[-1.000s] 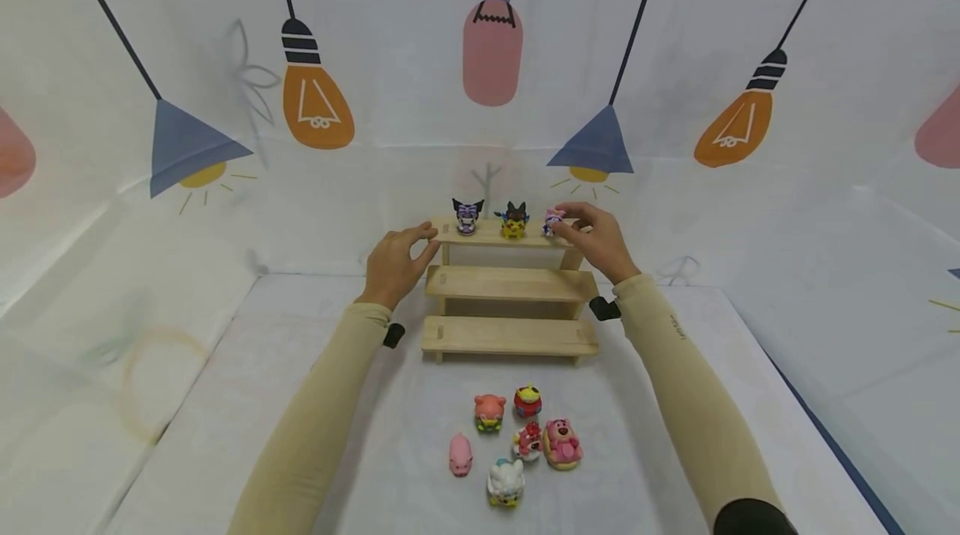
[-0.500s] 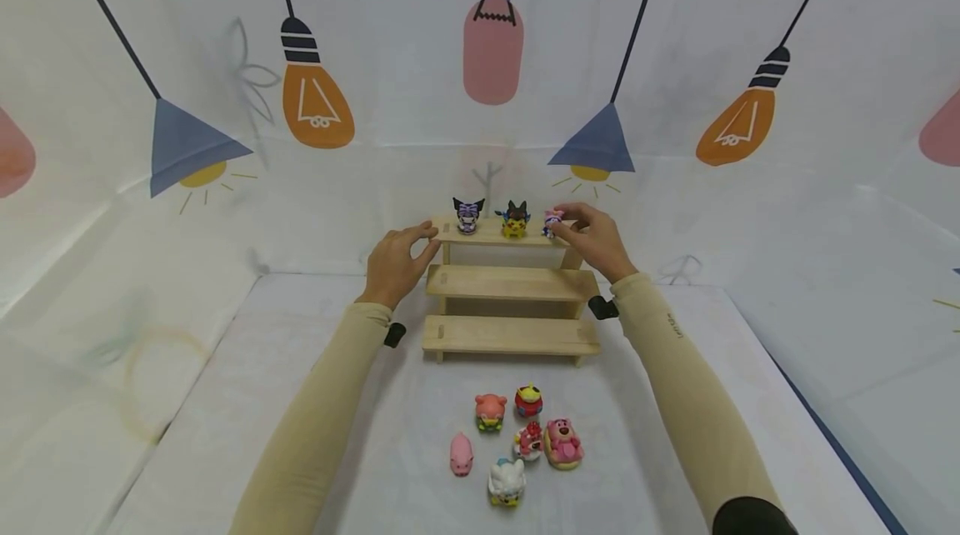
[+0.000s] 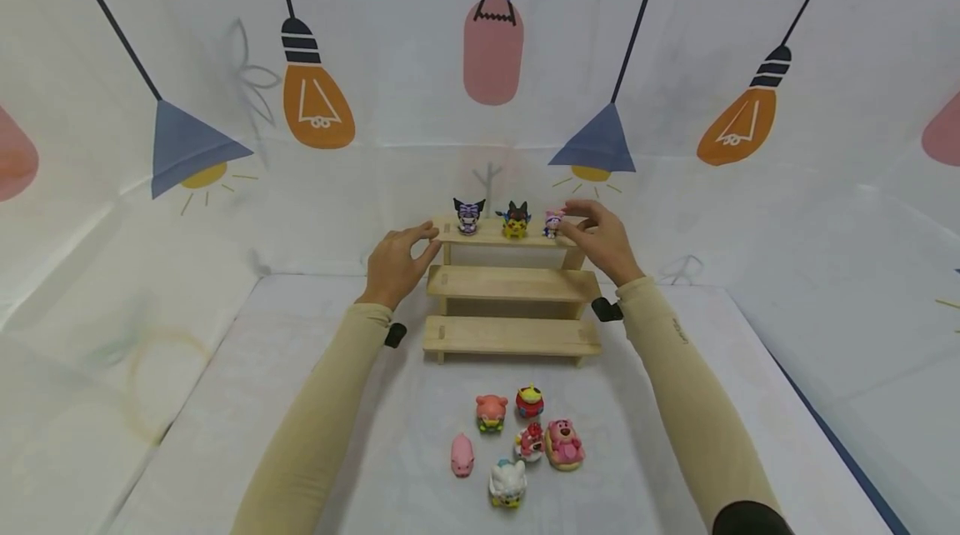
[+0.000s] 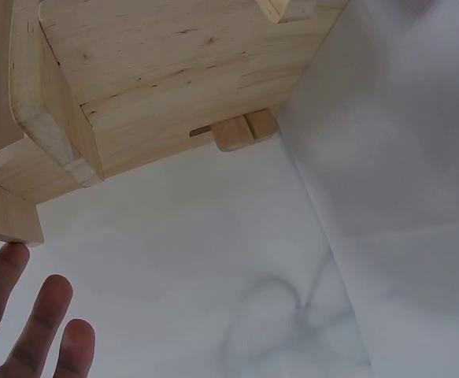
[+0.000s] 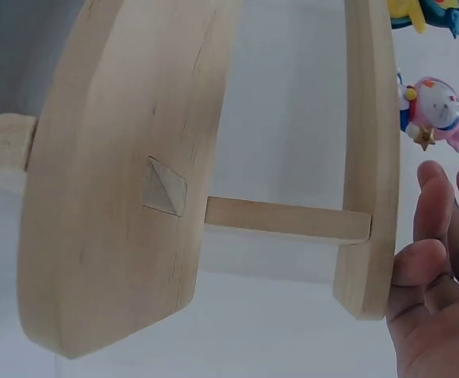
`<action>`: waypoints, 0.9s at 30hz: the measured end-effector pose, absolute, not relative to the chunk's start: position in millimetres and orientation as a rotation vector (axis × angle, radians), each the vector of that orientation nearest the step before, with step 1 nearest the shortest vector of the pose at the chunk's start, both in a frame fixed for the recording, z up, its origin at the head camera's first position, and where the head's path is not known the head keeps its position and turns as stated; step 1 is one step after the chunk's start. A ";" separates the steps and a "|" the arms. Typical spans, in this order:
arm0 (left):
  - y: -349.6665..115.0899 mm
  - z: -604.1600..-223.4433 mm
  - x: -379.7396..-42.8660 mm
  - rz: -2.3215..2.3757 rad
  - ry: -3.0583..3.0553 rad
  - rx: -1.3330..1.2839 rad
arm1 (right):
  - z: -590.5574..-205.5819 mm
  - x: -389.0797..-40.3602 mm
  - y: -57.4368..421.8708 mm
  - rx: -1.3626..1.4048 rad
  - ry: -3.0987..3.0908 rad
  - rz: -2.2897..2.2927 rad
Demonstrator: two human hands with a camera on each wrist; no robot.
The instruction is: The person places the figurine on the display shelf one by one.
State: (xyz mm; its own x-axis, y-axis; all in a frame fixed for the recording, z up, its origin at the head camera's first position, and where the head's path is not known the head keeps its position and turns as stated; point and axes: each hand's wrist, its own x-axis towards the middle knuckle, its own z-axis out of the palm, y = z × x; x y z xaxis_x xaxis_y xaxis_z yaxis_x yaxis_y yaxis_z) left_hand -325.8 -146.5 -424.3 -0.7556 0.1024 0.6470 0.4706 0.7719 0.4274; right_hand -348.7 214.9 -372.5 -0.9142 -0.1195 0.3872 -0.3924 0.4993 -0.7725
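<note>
A three-tier wooden display stand stands against the back wall. My left hand is at the left end of its top shelf; in the left wrist view, fingertips touch the shelf's corner while the other fingers spread loosely. A small pink-and-white figurine sits at the right of the top shelf. Right beside it is my right hand, fingers relaxed and apart from the figurine in the right wrist view. A yellow figurine with a dark hat and a purple-and-black figurine share that shelf.
Before the stand, several figurines sit on the white tabletop: an orange one, a red-and-yellow one, a red-and-white one, a pink bear, a pink pig and a white one. White sheeting with printed lamps surrounds the table.
My right fingers have let go of the pink-and-white figurine and drawn slightly to the right, leaving it standing on the top shelf. My left hand stays at the shelf's end.
</note>
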 end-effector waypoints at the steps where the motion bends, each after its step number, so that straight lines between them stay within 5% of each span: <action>1: -146.2 -424.5 -326.1 -0.787 -2.343 -0.429 | -373.0 -347.6 216.4 0.438 -2.443 1.383; 27: -148.9 -439.3 -294.9 -0.718 -2.300 -0.549 | -348.8 -253.0 217.1 0.628 -2.322 1.343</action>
